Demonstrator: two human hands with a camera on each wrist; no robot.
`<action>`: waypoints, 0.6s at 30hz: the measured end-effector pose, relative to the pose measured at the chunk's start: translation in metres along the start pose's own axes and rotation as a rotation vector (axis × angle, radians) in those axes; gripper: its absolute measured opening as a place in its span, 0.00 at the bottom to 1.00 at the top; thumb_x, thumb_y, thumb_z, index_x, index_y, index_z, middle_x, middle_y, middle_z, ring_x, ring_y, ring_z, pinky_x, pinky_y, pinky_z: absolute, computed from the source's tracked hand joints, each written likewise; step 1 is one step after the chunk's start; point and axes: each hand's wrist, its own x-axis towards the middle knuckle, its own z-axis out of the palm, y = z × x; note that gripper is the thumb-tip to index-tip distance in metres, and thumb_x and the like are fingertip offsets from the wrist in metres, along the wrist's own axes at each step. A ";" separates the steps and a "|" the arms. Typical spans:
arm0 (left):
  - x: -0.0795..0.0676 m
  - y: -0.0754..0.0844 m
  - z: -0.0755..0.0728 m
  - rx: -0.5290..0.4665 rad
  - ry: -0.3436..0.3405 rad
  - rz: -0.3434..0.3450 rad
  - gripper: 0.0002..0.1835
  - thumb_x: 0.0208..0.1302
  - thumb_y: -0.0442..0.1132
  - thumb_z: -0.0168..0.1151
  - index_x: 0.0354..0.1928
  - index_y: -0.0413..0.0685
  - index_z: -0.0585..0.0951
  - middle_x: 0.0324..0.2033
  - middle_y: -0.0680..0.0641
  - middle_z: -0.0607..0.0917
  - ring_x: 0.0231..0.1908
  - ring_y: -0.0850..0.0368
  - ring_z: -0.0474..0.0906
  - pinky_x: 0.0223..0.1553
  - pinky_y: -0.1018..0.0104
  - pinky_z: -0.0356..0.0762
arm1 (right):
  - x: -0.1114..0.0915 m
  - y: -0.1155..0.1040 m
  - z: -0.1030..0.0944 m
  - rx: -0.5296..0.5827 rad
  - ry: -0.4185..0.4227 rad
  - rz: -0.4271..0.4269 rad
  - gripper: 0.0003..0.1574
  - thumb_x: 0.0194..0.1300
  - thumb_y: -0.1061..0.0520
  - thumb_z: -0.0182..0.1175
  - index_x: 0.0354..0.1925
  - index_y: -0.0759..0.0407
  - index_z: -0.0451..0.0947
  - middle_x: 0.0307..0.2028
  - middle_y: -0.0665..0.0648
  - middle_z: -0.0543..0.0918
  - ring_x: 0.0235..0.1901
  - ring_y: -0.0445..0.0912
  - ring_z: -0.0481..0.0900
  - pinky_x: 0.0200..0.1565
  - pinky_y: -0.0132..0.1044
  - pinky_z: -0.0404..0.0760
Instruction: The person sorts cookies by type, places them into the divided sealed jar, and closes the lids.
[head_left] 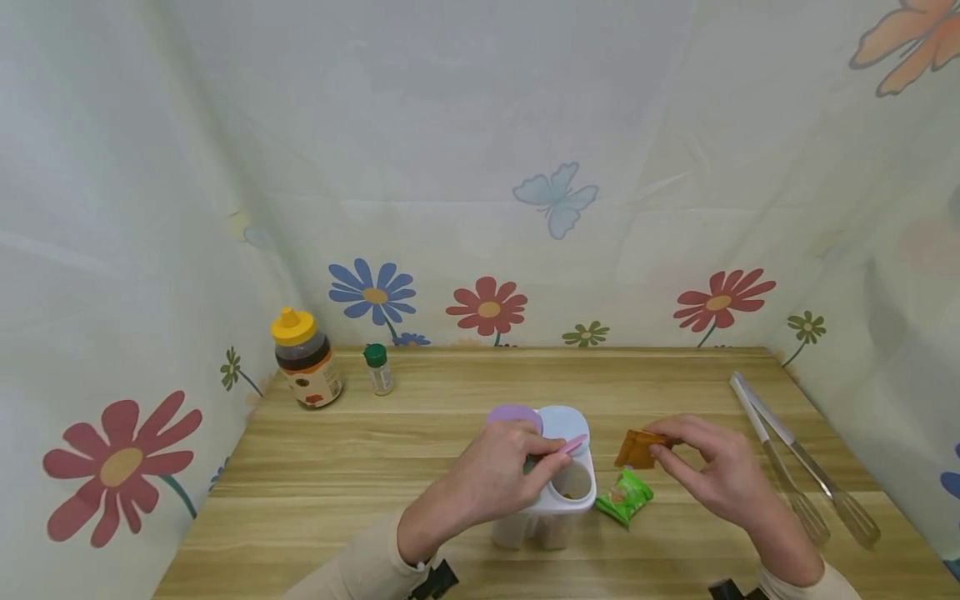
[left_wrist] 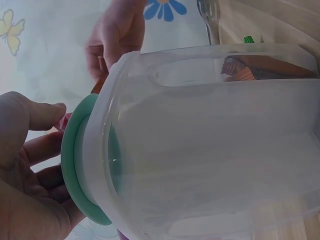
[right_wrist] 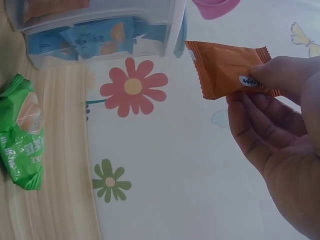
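Both sleeves (head_left: 358, 568) are pale cream, with an angular black device (head_left: 433, 581) beside each cuff (head_left: 401, 552).

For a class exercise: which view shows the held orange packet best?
The right wrist view: the packet appears large, its label visible. The head view shows it small; the left wrist view, only a sliver.

We see a wood-grained worktop (head_left: 315, 467). Directly on it we find a yellow-topped bottle (head_left: 307, 358) and a green-capped shaker (head_left: 379, 372) at back left, a clear container (head_left: 555, 533) near the front, a green packet (head_left: 626, 497) just beside it, and metal tongs (head_left: 810, 467) lying slantwise at right.
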 end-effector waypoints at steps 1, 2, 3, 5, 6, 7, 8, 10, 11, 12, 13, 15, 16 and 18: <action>0.000 0.000 0.000 -0.002 -0.001 -0.001 0.16 0.68 0.51 0.60 0.48 0.51 0.86 0.30 0.55 0.86 0.25 0.69 0.67 0.19 0.80 0.61 | 0.001 -0.001 0.000 0.009 0.007 -0.017 0.31 0.40 0.78 0.71 0.43 0.56 0.84 0.36 0.52 0.86 0.35 0.36 0.83 0.36 0.22 0.80; 0.000 0.000 0.000 -0.003 -0.001 -0.002 0.16 0.68 0.51 0.59 0.48 0.51 0.86 0.30 0.55 0.86 0.25 0.69 0.67 0.19 0.80 0.62 | 0.003 -0.001 0.000 0.014 0.010 -0.026 0.31 0.39 0.78 0.71 0.43 0.56 0.84 0.36 0.52 0.86 0.35 0.36 0.83 0.36 0.22 0.80; 0.000 0.000 0.000 -0.004 -0.002 -0.003 0.16 0.68 0.51 0.59 0.48 0.51 0.86 0.30 0.56 0.86 0.24 0.69 0.67 0.19 0.80 0.62 | 0.003 -0.002 0.000 0.015 0.010 -0.028 0.32 0.39 0.78 0.71 0.43 0.56 0.84 0.36 0.52 0.86 0.35 0.35 0.83 0.36 0.21 0.80; 0.000 -0.001 0.001 -0.007 -0.005 -0.004 0.16 0.68 0.51 0.60 0.48 0.51 0.86 0.30 0.56 0.86 0.24 0.69 0.67 0.19 0.80 0.61 | 0.005 -0.003 0.000 0.015 0.008 -0.024 0.31 0.39 0.78 0.71 0.43 0.56 0.84 0.36 0.53 0.86 0.35 0.36 0.83 0.37 0.21 0.80; -0.001 -0.001 0.001 -0.009 -0.005 -0.004 0.16 0.68 0.50 0.60 0.48 0.51 0.86 0.29 0.56 0.86 0.24 0.69 0.67 0.19 0.80 0.61 | 0.005 -0.004 0.000 0.010 0.003 -0.018 0.31 0.40 0.78 0.71 0.43 0.56 0.84 0.37 0.53 0.86 0.35 0.36 0.83 0.37 0.21 0.80; -0.001 -0.001 0.001 -0.011 -0.005 -0.004 0.16 0.68 0.50 0.60 0.49 0.51 0.86 0.29 0.56 0.85 0.24 0.69 0.67 0.19 0.80 0.61 | 0.006 -0.005 0.000 0.002 -0.001 -0.011 0.31 0.40 0.77 0.72 0.43 0.56 0.84 0.37 0.52 0.87 0.35 0.36 0.83 0.37 0.21 0.79; -0.001 -0.001 0.001 -0.012 -0.005 -0.003 0.16 0.68 0.50 0.60 0.49 0.51 0.86 0.29 0.56 0.85 0.24 0.69 0.67 0.19 0.80 0.61 | 0.006 -0.006 0.000 -0.003 -0.008 0.004 0.30 0.40 0.76 0.72 0.43 0.55 0.84 0.37 0.52 0.87 0.35 0.35 0.83 0.37 0.20 0.79; -0.001 -0.001 0.001 -0.013 -0.002 -0.001 0.16 0.67 0.50 0.60 0.49 0.51 0.86 0.29 0.56 0.85 0.24 0.69 0.67 0.19 0.80 0.61 | 0.007 -0.007 0.000 -0.008 -0.013 0.012 0.29 0.41 0.76 0.72 0.43 0.56 0.84 0.37 0.52 0.87 0.35 0.35 0.83 0.37 0.20 0.79; -0.001 -0.001 0.001 -0.012 -0.001 0.000 0.15 0.67 0.50 0.60 0.49 0.51 0.86 0.29 0.56 0.85 0.24 0.69 0.67 0.19 0.80 0.62 | 0.008 -0.008 0.000 -0.010 -0.010 0.007 0.29 0.41 0.75 0.72 0.43 0.56 0.84 0.37 0.52 0.87 0.35 0.36 0.83 0.37 0.20 0.79; -0.001 -0.001 0.001 -0.011 0.001 0.002 0.15 0.68 0.50 0.60 0.49 0.51 0.86 0.29 0.56 0.85 0.24 0.69 0.67 0.19 0.80 0.62 | 0.009 -0.008 0.000 -0.014 -0.007 -0.001 0.29 0.41 0.75 0.73 0.43 0.56 0.84 0.37 0.52 0.87 0.35 0.36 0.84 0.37 0.20 0.79; -0.001 -0.001 0.001 -0.011 0.001 0.003 0.15 0.68 0.50 0.60 0.48 0.51 0.86 0.29 0.56 0.85 0.24 0.69 0.67 0.19 0.80 0.61 | 0.010 -0.009 0.001 -0.014 -0.001 -0.011 0.30 0.40 0.75 0.73 0.44 0.56 0.84 0.37 0.52 0.87 0.34 0.36 0.84 0.37 0.20 0.79; -0.001 -0.001 0.001 -0.005 0.005 0.007 0.15 0.67 0.50 0.60 0.48 0.50 0.86 0.29 0.56 0.85 0.24 0.69 0.67 0.19 0.81 0.62 | 0.011 -0.010 0.001 -0.007 0.009 -0.024 0.31 0.40 0.76 0.72 0.44 0.57 0.84 0.37 0.53 0.87 0.34 0.37 0.84 0.36 0.20 0.79; -0.001 -0.001 0.001 -0.003 0.007 0.009 0.15 0.67 0.49 0.60 0.48 0.50 0.87 0.29 0.56 0.86 0.24 0.69 0.67 0.19 0.81 0.62 | 0.012 -0.011 0.002 -0.004 0.014 -0.031 0.31 0.39 0.76 0.72 0.45 0.57 0.84 0.37 0.53 0.87 0.34 0.37 0.84 0.36 0.21 0.79; -0.001 -0.001 0.001 0.000 0.008 0.013 0.15 0.67 0.49 0.61 0.48 0.50 0.87 0.30 0.56 0.86 0.25 0.69 0.67 0.19 0.81 0.62 | 0.013 -0.013 0.002 0.002 0.009 -0.011 0.31 0.40 0.77 0.72 0.45 0.58 0.83 0.37 0.53 0.87 0.34 0.36 0.84 0.36 0.21 0.80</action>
